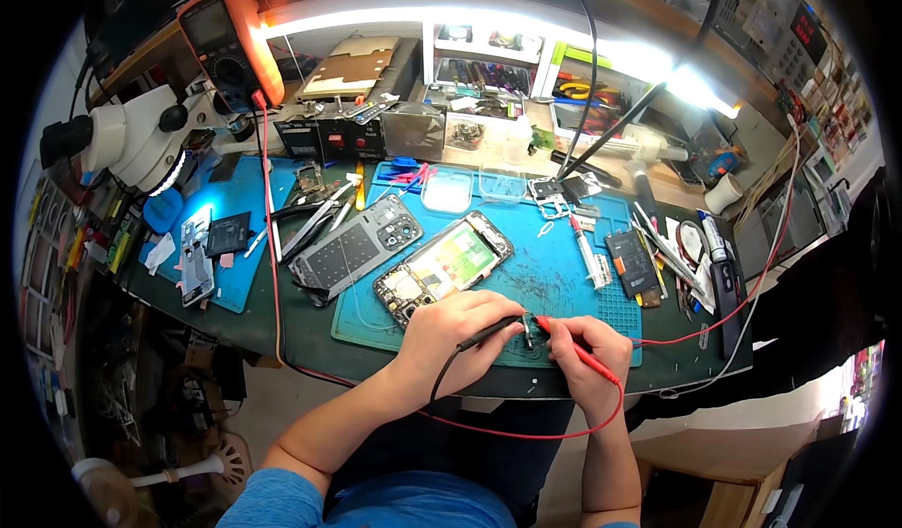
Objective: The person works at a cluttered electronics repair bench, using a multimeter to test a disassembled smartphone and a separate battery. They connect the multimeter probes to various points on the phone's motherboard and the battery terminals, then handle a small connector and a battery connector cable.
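Note:
My left hand is closed round a black multimeter probe, its tip pointing right. Opposite it, my right hand grips a red multimeter probe that slants up to the left. Both tips meet at a small electronic part over the blue work mat; whether the left fingers also pinch this part, I cannot tell. Just beyond my left hand lies an opened phone with its insides showing. To its left rests a dark phone back panel.
An orange multimeter stands at the back left, near a white microscope. Its red lead hangs over the bench's front edge. Tweezers, clear boxes, a syringe and a black battery lie around the mat.

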{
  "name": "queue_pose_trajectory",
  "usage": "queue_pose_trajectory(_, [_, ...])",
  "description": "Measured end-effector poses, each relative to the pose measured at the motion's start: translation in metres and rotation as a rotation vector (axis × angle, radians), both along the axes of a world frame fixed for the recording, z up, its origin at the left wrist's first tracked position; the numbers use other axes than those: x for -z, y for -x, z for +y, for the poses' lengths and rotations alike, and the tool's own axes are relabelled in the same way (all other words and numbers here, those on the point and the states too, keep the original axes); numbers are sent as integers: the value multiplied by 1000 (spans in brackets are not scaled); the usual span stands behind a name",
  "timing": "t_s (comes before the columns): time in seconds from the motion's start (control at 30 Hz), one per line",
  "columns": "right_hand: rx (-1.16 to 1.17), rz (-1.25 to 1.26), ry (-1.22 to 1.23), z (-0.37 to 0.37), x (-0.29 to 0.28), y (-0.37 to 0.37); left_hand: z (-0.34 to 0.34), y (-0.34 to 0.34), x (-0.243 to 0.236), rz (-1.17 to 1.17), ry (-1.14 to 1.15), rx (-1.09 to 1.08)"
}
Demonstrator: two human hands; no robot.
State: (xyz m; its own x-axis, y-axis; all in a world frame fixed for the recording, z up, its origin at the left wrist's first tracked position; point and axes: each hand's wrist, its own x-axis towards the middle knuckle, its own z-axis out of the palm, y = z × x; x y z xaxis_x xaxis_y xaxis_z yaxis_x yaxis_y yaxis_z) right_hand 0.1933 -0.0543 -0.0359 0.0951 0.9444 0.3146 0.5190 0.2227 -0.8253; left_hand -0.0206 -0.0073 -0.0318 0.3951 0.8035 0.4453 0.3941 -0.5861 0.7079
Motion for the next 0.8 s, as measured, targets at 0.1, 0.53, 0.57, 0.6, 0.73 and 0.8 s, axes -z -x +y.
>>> queue_pose_trajectory(0.1, [0, 24, 7, 0, 1, 0, 0, 2, -2, 16, 2, -4])
queue_pose_trajectory(0.53, [-15, 8, 15, 1, -2, -1, 0, 1, -4, -9, 51, 20])
queue_pose_trajectory(0.57, [-17, -5, 3, 1, -2, -1, 1, 1, -2, -17, 37, 17])
queue_pose_trajectory(0.6, [-18, -15, -11, 1, -4, 0, 1, 1, -1, -22, 21, 15])
queue_pose_trajectory(0.73, [-13, -37, -17, 3, -4, 0, 3, 1, 1, -20, 3, 13])
queue_pose_trajectory(0.8, [-14, -43, -17, 2, -4, 0, 2, 0, 1, -24, 12, 11])
